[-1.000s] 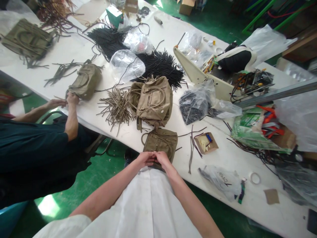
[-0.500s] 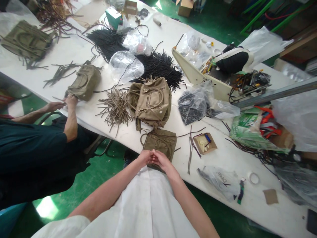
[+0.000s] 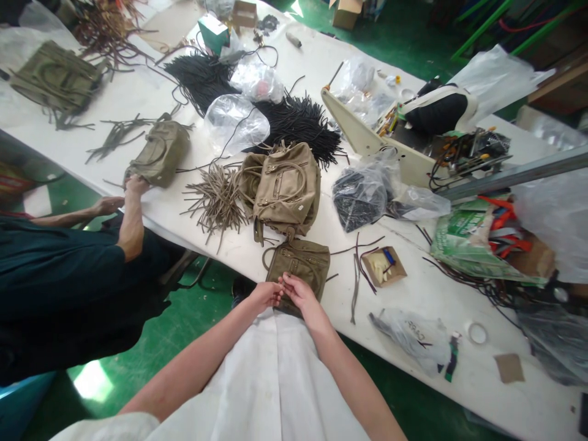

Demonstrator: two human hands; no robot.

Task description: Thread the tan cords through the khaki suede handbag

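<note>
An olive-green handbag [image 3: 315,260] lies at the table's near edge, right in front of my body. Over its near side, my left hand [image 3: 267,295] has its fingers curled together at the bag's left part. Beside it, my right hand [image 3: 296,289] pinches with thumb and fingers, its tips close to the left ones. Whatever is between the fingers is too small to make out. Just beyond the olive bag stands a tan handbag [image 3: 287,190] with looped handles and zips. A heap of tan cut cords [image 3: 215,202] lies left of it.
At left, a co-worker's hands [image 3: 136,185] are at another olive bag [image 3: 168,150]. Black cords [image 3: 301,125] and plastic bags [image 3: 236,125] lie behind. To the right are a small cardboard tray [image 3: 395,274], a tape roll [image 3: 478,332] and a metal bar [image 3: 519,176].
My right hand has shifted up slightly, and its fingertips have come a little away from my left hand. The co-worker's left hand has dropped slightly. The whole view has shifted a little.
</note>
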